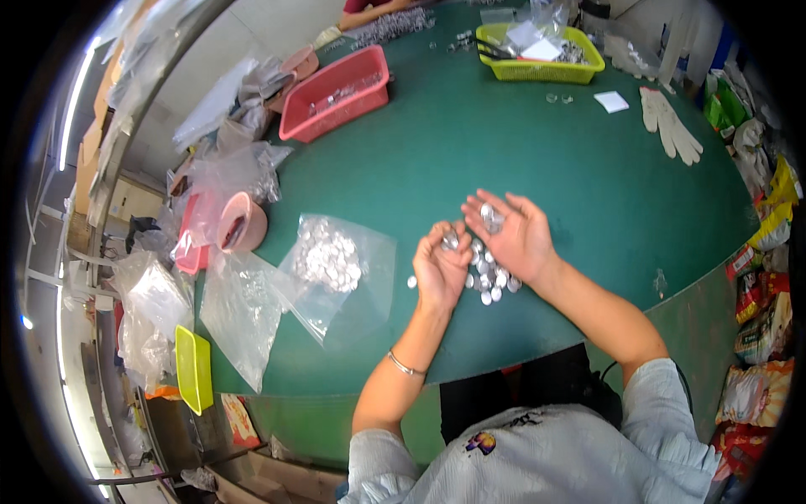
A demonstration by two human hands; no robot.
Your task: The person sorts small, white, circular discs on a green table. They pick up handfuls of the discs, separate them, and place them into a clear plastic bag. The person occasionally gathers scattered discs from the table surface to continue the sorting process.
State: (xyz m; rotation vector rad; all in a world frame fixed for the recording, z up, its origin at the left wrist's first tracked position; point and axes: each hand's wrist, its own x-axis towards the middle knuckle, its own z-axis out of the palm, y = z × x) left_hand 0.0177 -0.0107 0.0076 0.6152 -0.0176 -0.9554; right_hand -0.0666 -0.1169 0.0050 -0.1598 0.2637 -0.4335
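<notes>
My left hand is closed, its fingers curled round a shiny silver disc. Beside it my right hand is turned palm up, with a few silver discs lying on its bent fingers. Under and between the two hands is a loose pile of small round silver pieces on the green table. A single piece lies apart, left of my left wrist. Further left, a clear plastic bag bears a heap of similar silver pieces.
An empty-looking clear bag, a pink cup and a yellow basket line the left edge. Farther off are a red basket, a yellow-green basket and a white glove. Another person's arm rests at the far edge.
</notes>
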